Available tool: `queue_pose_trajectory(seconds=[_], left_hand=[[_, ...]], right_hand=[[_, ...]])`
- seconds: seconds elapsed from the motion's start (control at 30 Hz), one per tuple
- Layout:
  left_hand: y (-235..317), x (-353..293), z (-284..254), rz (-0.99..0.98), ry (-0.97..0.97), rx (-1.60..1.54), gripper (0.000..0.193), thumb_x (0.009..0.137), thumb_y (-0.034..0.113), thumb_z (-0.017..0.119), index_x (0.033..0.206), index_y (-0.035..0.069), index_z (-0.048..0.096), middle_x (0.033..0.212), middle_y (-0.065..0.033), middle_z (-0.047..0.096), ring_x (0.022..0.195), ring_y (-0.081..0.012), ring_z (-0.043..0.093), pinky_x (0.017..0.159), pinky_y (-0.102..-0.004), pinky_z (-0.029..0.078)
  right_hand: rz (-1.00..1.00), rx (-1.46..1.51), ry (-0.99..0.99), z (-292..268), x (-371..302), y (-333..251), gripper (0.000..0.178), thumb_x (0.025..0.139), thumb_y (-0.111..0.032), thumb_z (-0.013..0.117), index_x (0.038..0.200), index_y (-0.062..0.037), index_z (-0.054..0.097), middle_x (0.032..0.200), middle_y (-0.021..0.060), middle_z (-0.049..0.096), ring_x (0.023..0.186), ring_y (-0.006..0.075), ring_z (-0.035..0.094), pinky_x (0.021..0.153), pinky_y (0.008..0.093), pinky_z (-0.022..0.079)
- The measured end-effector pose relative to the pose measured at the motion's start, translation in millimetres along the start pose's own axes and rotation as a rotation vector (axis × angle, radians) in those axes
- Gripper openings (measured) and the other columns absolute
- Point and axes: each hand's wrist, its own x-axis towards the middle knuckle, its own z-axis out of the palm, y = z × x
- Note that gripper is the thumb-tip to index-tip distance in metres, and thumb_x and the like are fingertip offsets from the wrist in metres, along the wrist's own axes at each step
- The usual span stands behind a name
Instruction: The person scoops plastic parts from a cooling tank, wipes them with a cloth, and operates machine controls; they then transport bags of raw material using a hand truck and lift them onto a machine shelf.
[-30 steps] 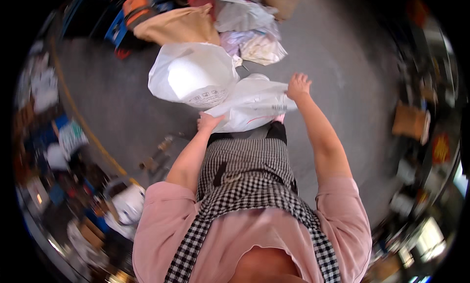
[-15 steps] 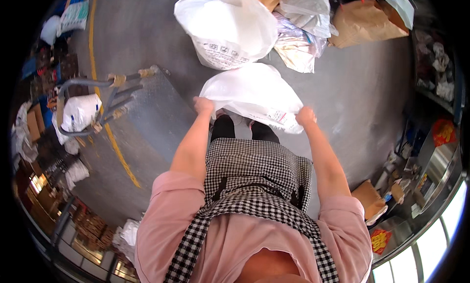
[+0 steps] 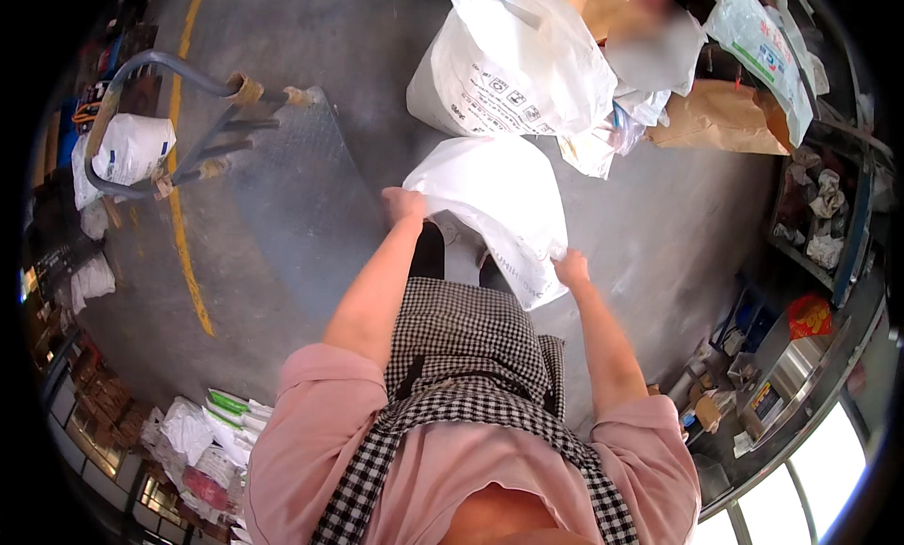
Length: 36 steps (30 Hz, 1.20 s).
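In front of my legs hangs a white sack (image 3: 504,192), spread between my two hands. My left hand (image 3: 405,204) is closed on its left edge, and my right hand (image 3: 571,268) pinches its right edge, somewhat lower and nearer to me. The sack's far side touches or overlaps a larger white sack (image 3: 513,69) with dark print, standing just beyond it. What is inside the held sack cannot be seen.
A platform trolley (image 3: 292,159) with a grey handle stands on the left beside a yellow floor line (image 3: 185,253). Far right lie a brown paper bag (image 3: 720,119) and a pale plastic bag (image 3: 761,50). Shelving (image 3: 829,215) and a metal counter (image 3: 786,375) run along the right.
My right hand has come lower and inward, so the sack hangs at a slant with its right side nearer me. The whole view has turned, shifting the surroundings.
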Motion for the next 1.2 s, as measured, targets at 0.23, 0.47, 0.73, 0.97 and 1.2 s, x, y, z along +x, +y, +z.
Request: queue_pose_trajectory(seconds=[0.23,0.47,0.73,0.97,1.2], left_hand=[[-53,-19,1,0.077,-0.546,0.007,0.04,0.065,0.003,0.062,0.102,-0.011,0.055,0.099,-0.0218,0.059,0.092,-0.0309,0.058,0.075,-0.0372,0.046],[6,-26,-74,0.269,-0.568,0.413,0.029,0.066,-0.001,0.053,0.092,-0.01,0.061,0.096,-0.0243,0.061,0.092,-0.0328,0.06,0.073,-0.0344,0.047],[35,-45,-323,0.122,-0.506,-0.108,0.038,0.056,-0.005,0.062,0.094,-0.008,0.058,0.084,-0.0159,0.061,0.075,-0.0245,0.06,0.067,-0.0345,0.048],[17,-36,-491,0.03,-0.348,-0.374,0.041,0.055,-0.006,0.057,0.096,-0.01,0.057,0.083,-0.016,0.06,0.076,-0.0256,0.061,0.067,-0.0348,0.049],[-22,127,-571,-0.019,-0.085,-0.298,0.032,0.059,0.007,0.06,0.089,-0.005,0.06,0.078,-0.0104,0.059,0.07,-0.0241,0.058,0.058,-0.0336,0.045]], right_hand=[[-0.082,0.057,0.111,20,0,11,0.047,0.074,-0.026,0.06,0.109,0.0043,0.053,0.105,0.0252,0.057,0.098,0.0401,0.054,0.085,0.0421,0.045],[-0.031,0.433,-0.017,-51,-45,-26,0.035,0.064,-0.007,0.054,0.095,0.01,0.058,0.08,0.0172,0.063,0.076,0.0226,0.061,0.063,0.0363,0.047],[-0.522,0.33,-0.378,-184,-210,-179,0.035,0.069,-0.01,0.055,0.1,0.0062,0.058,0.082,0.0119,0.064,0.074,0.0181,0.059,0.068,0.0319,0.047],[-0.761,0.266,-0.584,-169,-252,-319,0.036,0.072,-0.01,0.052,0.104,0.0054,0.055,0.084,0.0195,0.062,0.079,0.0259,0.06,0.075,0.0361,0.046],[-1.092,-0.077,-0.489,-88,-209,-465,0.034,0.07,-0.012,0.052,0.097,0.0094,0.054,0.082,0.0254,0.061,0.075,0.0378,0.061,0.069,0.0429,0.048]])
